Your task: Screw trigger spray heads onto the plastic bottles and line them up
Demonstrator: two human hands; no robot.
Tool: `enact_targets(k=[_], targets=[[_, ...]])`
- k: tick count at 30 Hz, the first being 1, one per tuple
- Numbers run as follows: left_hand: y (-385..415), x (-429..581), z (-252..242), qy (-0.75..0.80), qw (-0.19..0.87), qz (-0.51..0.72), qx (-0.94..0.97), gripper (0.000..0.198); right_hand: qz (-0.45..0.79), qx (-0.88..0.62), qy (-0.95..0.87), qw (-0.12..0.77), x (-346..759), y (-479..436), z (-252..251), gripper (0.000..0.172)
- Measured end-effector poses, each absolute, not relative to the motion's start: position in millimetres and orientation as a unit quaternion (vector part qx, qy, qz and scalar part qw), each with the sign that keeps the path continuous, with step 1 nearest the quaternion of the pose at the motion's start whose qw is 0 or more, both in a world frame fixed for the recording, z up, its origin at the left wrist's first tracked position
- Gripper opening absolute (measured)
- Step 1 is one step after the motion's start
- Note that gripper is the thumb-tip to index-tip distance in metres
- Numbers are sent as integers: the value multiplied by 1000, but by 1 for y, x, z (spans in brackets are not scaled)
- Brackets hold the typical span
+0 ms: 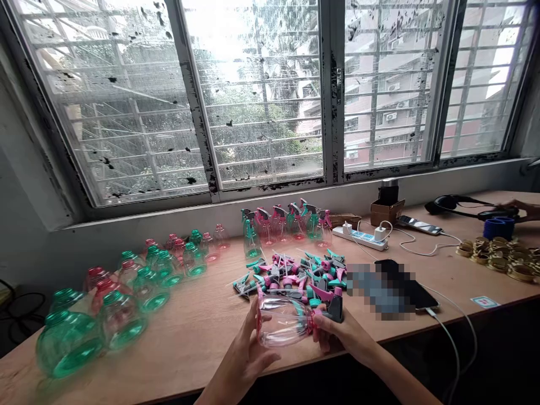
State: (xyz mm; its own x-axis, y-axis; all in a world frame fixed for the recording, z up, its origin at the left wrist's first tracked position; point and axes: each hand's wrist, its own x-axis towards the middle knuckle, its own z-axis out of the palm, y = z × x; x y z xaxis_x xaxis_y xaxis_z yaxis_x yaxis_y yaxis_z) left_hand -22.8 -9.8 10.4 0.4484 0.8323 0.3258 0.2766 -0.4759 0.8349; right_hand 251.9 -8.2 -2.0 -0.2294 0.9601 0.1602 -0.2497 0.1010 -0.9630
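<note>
A clear pink spray bottle (283,322) lies sideways in the air over the table's front edge, held between both hands. My left hand (252,351) cups its base, with the thumb stretched along the underside. My right hand (337,329) closes around the neck and the pink and grey trigger head (334,304), which sits on the bottle's mouth. Just behind the bottle lies a pile of loose trigger heads (291,273) in pink, green and grey, their thin tubes sticking out.
Open-topped green and pink bottles (158,270) stand in rows at left. Several bottles with trigger heads (280,225) stand by the window wall. To the right are a power strip (360,238), a cabled phone (405,287), gold-coloured rings (502,259) and another person's hand (527,211).
</note>
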Motion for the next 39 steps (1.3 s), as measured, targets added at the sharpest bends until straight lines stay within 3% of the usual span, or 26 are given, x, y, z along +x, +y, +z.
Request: enact_targets(k=[10, 15, 20, 26, 31, 35, 39], targets=[[-14, -18, 17, 357, 350, 404, 766, 76, 578, -330, -539, 516, 253, -5, -7, 48], [-10, -20, 12, 335, 370, 397, 770, 94, 588, -322, -535, 515, 254, -4, -9, 47], [-11, -22, 17, 341, 326, 396, 788, 79, 597, -314, -534, 510, 255, -3, -12, 43], [-11, -24, 9, 369, 332, 393, 775, 77, 578, -323, -545, 513, 253, -3, -10, 50], [-9, -25, 9, 368, 334, 392, 774, 91, 579, -319, -556, 504, 255, -2, -10, 43], [-7, -25, 11, 346, 324, 406, 782, 81, 577, -329, -556, 500, 256, -2, -13, 42], [-8, -25, 9, 355, 328, 410, 774, 83, 586, -355, -533, 497, 256, -2, -17, 50]])
